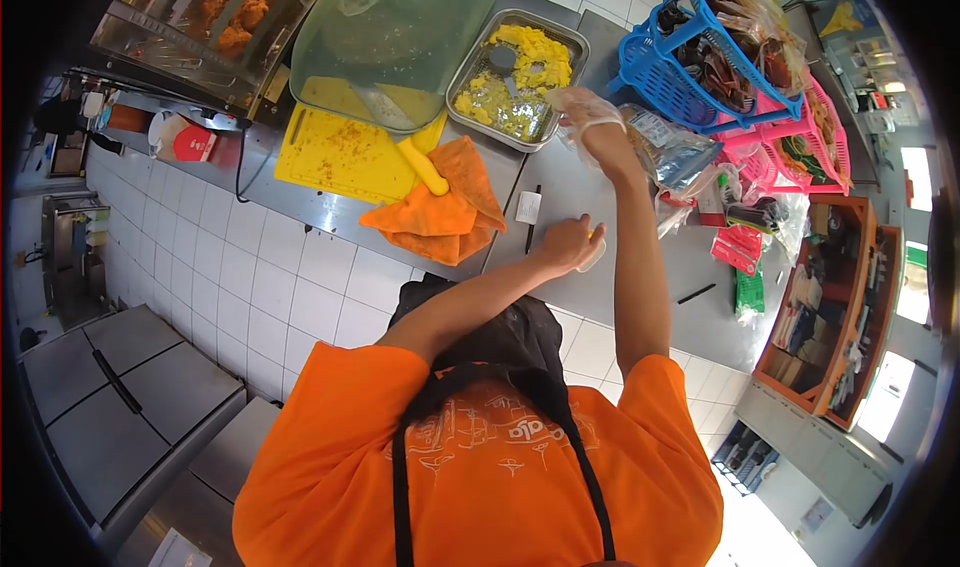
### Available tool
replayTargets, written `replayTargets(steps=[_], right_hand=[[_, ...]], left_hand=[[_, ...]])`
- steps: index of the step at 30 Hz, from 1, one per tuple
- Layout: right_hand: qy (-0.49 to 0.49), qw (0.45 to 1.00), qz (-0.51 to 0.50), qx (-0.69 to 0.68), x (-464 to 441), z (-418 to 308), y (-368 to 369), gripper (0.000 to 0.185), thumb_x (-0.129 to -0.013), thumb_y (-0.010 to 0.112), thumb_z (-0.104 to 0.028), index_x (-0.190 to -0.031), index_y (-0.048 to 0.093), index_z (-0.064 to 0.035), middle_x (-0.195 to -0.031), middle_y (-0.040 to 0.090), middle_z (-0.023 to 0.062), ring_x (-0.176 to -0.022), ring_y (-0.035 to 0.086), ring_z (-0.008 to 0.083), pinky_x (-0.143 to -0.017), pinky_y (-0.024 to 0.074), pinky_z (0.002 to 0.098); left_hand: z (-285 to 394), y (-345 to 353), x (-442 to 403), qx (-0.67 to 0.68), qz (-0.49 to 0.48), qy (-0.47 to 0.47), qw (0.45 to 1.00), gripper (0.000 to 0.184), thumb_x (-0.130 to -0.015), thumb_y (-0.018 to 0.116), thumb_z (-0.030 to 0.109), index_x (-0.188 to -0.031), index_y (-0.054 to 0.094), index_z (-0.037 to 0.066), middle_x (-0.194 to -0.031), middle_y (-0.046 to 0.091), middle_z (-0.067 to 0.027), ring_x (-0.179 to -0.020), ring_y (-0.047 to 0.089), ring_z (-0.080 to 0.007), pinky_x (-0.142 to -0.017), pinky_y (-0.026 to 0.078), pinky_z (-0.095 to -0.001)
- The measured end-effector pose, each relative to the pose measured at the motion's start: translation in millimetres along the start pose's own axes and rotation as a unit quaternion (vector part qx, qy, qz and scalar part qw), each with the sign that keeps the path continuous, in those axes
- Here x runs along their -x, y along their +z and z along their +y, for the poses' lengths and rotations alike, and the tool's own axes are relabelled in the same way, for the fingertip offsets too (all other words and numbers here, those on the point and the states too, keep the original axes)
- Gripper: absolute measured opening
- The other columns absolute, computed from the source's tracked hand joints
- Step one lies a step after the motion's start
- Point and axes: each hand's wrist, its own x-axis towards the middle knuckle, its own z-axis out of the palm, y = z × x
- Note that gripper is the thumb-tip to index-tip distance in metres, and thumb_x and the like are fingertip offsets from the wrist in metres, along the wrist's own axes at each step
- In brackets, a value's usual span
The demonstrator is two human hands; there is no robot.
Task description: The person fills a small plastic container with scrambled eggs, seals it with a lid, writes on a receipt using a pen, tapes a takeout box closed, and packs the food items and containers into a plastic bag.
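My right hand [598, 132], in a loose clear plastic glove, is at the right edge of a metal tray [462, 67]. Its fingers are unclear under the plastic. Yellow food pieces [535, 52] lie in the tray, with a grey object [503, 60] among them. Lower down, my left hand [572, 244] is over the steel table [600, 297], its fingers curled round a small pale and yellow thing that I cannot make out. Left of this hand lie a black stick-like item with a white label [528, 207] and a crumpled orange cloth [440, 212].
A yellow board [340, 162] and a green transparent lid [390, 52] are at the left. Blue baskets [690, 67], a pink basket [790, 147] and plastic packets [665, 147] crowd the right. A black pen-like stick [697, 294] lies near the front edge.
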Motion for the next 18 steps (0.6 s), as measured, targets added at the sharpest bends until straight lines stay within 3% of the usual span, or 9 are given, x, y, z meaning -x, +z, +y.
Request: replayTargets(steps=[3, 5, 7, 9, 11, 14, 15, 17, 18], right_hand=[[-0.046, 0.999, -0.015, 0.02, -28.5, 21.6, 25.0, 0.042, -0.103, 0.054, -0.038, -0.126, 0.063, -0.0037, -0.111, 0.068, 0.0072, -0.092, 0.065, 0.0171, -0.073, 0.0523, 0.0313], [-0.039, 0.999, 0.011, -0.012, -48.7, 29.8, 43.6, 0.042, -0.103, 0.053, -0.037, -0.126, 0.062, -0.0033, -0.113, 0.068, 0.0085, -0.093, 0.064, 0.0177, -0.074, 0.0524, 0.0319], [-0.036, 0.996, 0.062, -0.046, -67.2, 35.6, 58.9, 0.042, -0.103, 0.051, -0.036, -0.126, 0.061, -0.0022, -0.116, 0.067, 0.0106, -0.095, 0.065, 0.0197, -0.078, 0.0527, 0.0334], [-0.035, 0.989, 0.14, -0.017, -75.6, 27.5, 67.0, 0.043, -0.103, 0.046, -0.035, -0.127, 0.061, -0.0029, -0.123, 0.065, 0.0141, -0.105, 0.063, 0.0264, -0.088, 0.0501, 0.0365], [-0.023, 0.97, 0.23, 0.076, -71.6, 10.2, 69.6, 0.044, -0.103, 0.04, -0.034, -0.128, 0.063, -0.0057, -0.134, 0.062, 0.0185, -0.122, 0.058, 0.037, -0.101, 0.0447, 0.0408], [0.005, 0.947, 0.321, -0.021, -87.2, 11.7, 94.1, 0.051, -0.104, 0.035, -0.039, -0.141, 0.052, -0.0067, -0.135, 0.06, 0.0207, -0.123, 0.057, 0.0405, -0.103, 0.0432, 0.0443], [0.048, 0.962, 0.263, -0.06, -90.0, 13.6, 101.1, 0.055, -0.105, 0.034, -0.04, -0.148, 0.042, -0.0063, -0.139, 0.055, 0.0248, -0.125, 0.054, 0.0428, -0.105, 0.0415, 0.0448], [0.053, 0.95, 0.262, -0.161, -70.9, -15.0, 110.9, 0.058, -0.106, 0.034, -0.042, -0.153, 0.036, -0.0077, -0.146, 0.05, 0.0238, -0.133, 0.05, 0.0363, -0.106, 0.0413, 0.0413], [0.073, 0.929, 0.217, -0.29, -56.8, -26.5, 116.0, 0.059, -0.106, 0.037, -0.041, -0.154, 0.033, -0.0063, -0.147, 0.049, 0.0191, -0.132, 0.051, 0.031, -0.109, 0.0389, 0.0376]], left_hand=[[-18.2, 22.6, -10.3, -0.169, 0.084, 0.151, 0.97, 0.045, -0.098, 0.053, 0.043, -0.105, 0.061, -0.002, -0.107, 0.061, -0.0238, -0.08, 0.07, -0.0385, -0.066, 0.058, -0.0464], [-22.6, 7.9, -8.9, -0.188, 0.093, 0.165, 0.964, 0.041, -0.1, 0.053, 0.039, -0.104, 0.06, -0.002, -0.105, 0.061, -0.0223, -0.084, 0.069, -0.0392, -0.07, 0.058, -0.0476], [-13.1, -33.5, 6.2, -0.106, 0.077, 0.117, 0.984, 0.041, -0.1, 0.053, 0.037, -0.108, 0.059, -0.003, -0.109, 0.061, -0.0215, -0.09, 0.069, -0.0388, -0.076, 0.057, -0.0468], [13.0, -109.1, 34.9, 0.073, 0.03, 0.007, 0.997, 0.046, -0.1, 0.055, 0.038, -0.116, 0.057, -0.005, -0.118, 0.06, -0.0213, -0.098, 0.068, -0.0374, -0.085, 0.056, -0.0442], [8.1, -146.3, 47.1, 0.267, 0.13, 0.009, 0.955, 0.054, -0.101, 0.054, 0.043, -0.126, 0.054, -0.005, -0.126, 0.059, -0.0189, -0.107, 0.064, -0.0327, -0.094, 0.051, -0.0415], [-2.7, -171.9, 26.7, 0.411, 0.177, 0.037, 0.894, 0.065, -0.102, 0.046, 0.055, -0.142, 0.047, 0.004, -0.136, 0.056, -0.0121, -0.118, 0.057, -0.0238, -0.098, 0.045, -0.0413], [-3.3, -180.8, 10.0, 0.437, 0.178, 0.054, 0.88, 0.068, -0.102, 0.042, 0.059, -0.147, 0.045, 0.008, -0.138, 0.055, -0.0093, -0.121, 0.054, -0.0205, -0.098, 0.044, -0.0418], [-6.9, -196.6, -17.0, 0.495, 0.165, -0.074, 0.85, 0.071, -0.101, 0.04, 0.062, -0.149, 0.042, 0.009, -0.14, 0.054, -0.0083, -0.12, 0.053, -0.0215, -0.102, 0.041, -0.0405], [-10.2, -203.8, -26.0, 0.519, 0.157, -0.143, 0.828, 0.073, -0.101, 0.039, 0.064, -0.15, 0.041, 0.01, -0.14, 0.053, -0.0079, -0.119, 0.053, -0.022, -0.105, 0.039, -0.0399]])
